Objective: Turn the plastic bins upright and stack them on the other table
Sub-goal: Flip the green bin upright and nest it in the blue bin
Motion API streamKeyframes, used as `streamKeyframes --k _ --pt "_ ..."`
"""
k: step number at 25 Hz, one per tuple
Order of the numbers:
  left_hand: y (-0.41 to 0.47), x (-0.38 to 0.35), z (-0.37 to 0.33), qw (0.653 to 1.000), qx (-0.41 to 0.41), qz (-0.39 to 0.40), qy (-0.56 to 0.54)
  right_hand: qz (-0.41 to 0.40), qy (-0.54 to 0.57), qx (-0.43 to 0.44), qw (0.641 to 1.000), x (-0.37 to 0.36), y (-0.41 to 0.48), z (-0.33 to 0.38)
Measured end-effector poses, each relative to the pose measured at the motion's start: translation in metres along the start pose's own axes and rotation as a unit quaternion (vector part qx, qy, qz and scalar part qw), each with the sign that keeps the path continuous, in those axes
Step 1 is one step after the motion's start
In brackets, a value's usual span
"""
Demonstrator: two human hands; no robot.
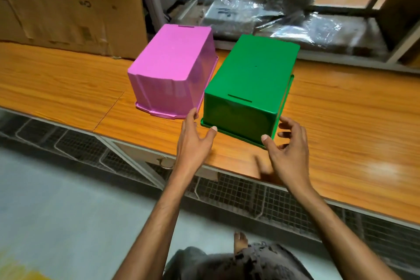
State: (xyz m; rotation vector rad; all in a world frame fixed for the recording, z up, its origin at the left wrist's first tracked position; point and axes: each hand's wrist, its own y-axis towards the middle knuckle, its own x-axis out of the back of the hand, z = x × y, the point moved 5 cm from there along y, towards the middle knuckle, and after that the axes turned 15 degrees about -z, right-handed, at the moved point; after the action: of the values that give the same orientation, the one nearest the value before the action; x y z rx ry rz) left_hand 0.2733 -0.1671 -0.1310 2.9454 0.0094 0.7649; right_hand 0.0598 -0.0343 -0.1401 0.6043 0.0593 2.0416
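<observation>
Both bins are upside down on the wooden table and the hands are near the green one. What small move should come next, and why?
Probably close both hands on the near rim of the green bin and tip it over. It lies bottom-up on the table, the left hand and right hand are open at its near corners, and it is nearer than the pink bin.

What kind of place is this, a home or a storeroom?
Probably a storeroom or warehouse: a large cardboard box stands on the wooden table, plastic-wrapped packages fill metal shelving behind, and wire mesh runs underneath.
</observation>
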Motion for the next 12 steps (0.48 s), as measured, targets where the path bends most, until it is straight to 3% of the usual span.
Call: streamKeyframes --k 6,12 --pt "0.039 -0.030 0.014 0.996 -0.012 0.090 0.016 0.030 -0.085 -0.055 0.994 -0.023 -0.005 -0.019" --pt "0.061 -0.007 -0.034 0.989 -0.080 0.074 -0.103 -0.015 -0.087 -0.065 0.994 0.005 0.002 0.022"
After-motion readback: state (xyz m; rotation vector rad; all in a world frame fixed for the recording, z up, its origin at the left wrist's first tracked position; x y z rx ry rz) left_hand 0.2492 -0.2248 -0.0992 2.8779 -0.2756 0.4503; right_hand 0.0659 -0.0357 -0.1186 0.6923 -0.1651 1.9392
